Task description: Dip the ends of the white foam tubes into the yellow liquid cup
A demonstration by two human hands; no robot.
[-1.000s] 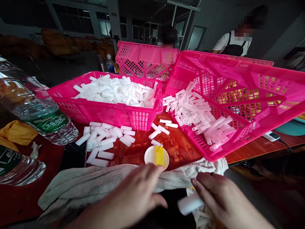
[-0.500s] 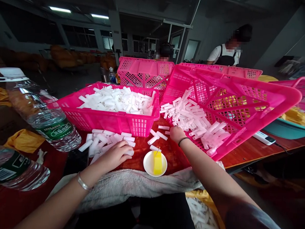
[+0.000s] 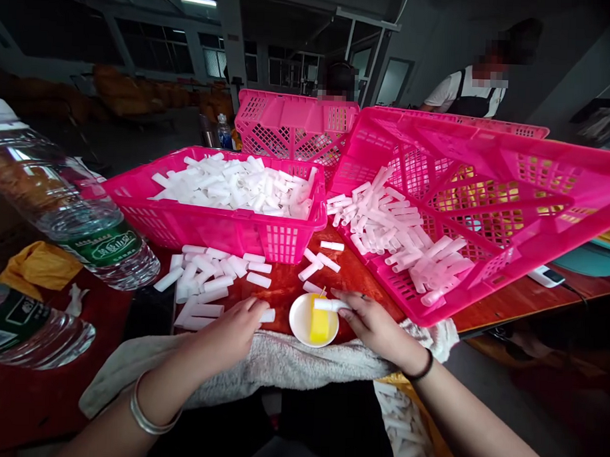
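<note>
My left hand [image 3: 239, 329] is closed around a short white tube [image 3: 267, 315], whose end sticks out to the right. In my right hand [image 3: 374, 321] another white tube [image 3: 328, 304] is pinched between thumb and fingers, pointing left over a small white dish [image 3: 298, 321]. A yellow block [image 3: 319, 326] with a thin stick in its top stands in that dish. Loose white tubes [image 3: 215, 295] lie in a pile beyond my left hand, and a few more [image 3: 328, 261] lie behind the dish.
A pink basket [image 3: 205, 228] full of white tubes stands at the back left. To the right, a tilted pink crate [image 3: 407, 295] holds more tubes. Water bottles [image 3: 109, 238] are at the left. A towel [image 3: 300, 361] covers the table's front edge. Two people are beyond the crates.
My right hand has come back from the tilted crate to the dish with a tube in its fingers. My left hand has moved slightly nearer to me, off the pile, holding a tube.
</note>
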